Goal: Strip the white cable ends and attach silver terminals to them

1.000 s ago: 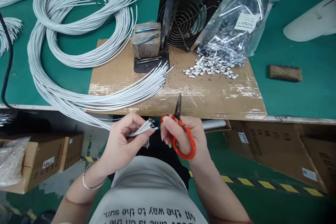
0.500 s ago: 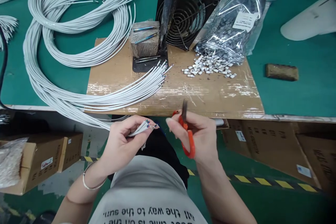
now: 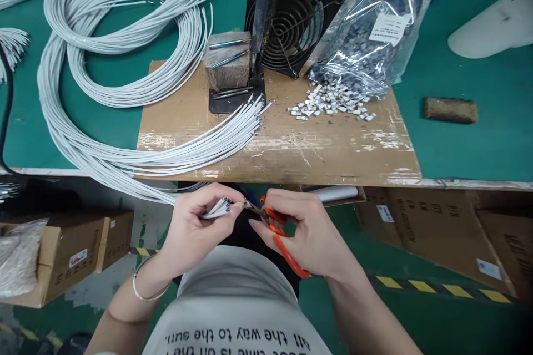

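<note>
My left hand [image 3: 207, 221] is closed around the ends of several white cables [image 3: 217, 208], with one cable tip pinched between thumb and forefinger. In my right hand [image 3: 306, 227] is a pair of scissors with orange handles [image 3: 288, 252]. The blades point left and meet the pinched cable tip at my left fingertips; the exact contact is too small to make out. From my left hand the cables run back to a large looped bundle of white cables [image 3: 89, 147] on the bench, whose other loose ends fan out over a cardboard sheet [image 3: 333, 158].
Small white connectors [image 3: 333, 101] lie in a pile beside a clear plastic bag [image 3: 370, 39]. Behind them stand a black fan [image 3: 291, 28] and a wrapped block [image 3: 228, 69] with metal tips. A brown bar [image 3: 450, 110] lies right. Cardboard boxes [image 3: 79, 249] stand below the bench.
My right hand has brought the scissors down and left, turning the blades from upward to leftward, onto the cable tip. My left hand stays nearly in place.
</note>
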